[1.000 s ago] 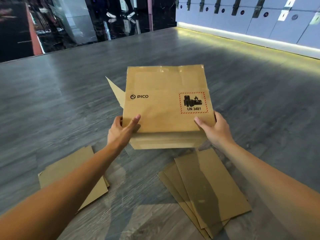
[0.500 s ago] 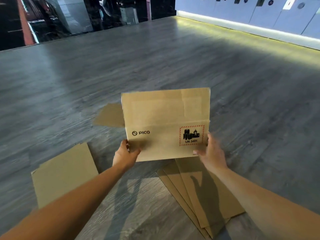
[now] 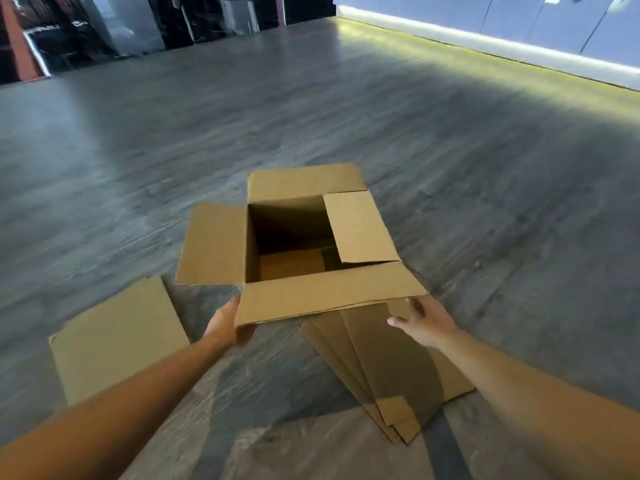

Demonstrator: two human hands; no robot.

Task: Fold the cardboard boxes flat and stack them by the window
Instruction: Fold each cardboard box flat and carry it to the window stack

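Under the near flap, the left hand [image 3: 227, 325] grips the open box [image 3: 298, 251] — fingertips hidden — right hand [image 3: 424, 320] spread loose at its corner.

plain tan cardboard box [image 3: 311, 292]; grey wood-grain floor [image 3: 450, 168]; pale blue wall [image 3: 519, 19].

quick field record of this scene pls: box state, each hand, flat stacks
box: open brown cardboard box, flaps spread, right flap folded inward, not yet flattened
left hand: left hand grips the near flap's left corner
right hand: right hand, fingers spread at the near flap's right corner; grip unclear
flat stacks: fanned flattened cardboard pieces under the right hand; single flat cardboard sheet at left
surface: grey wood-look floor
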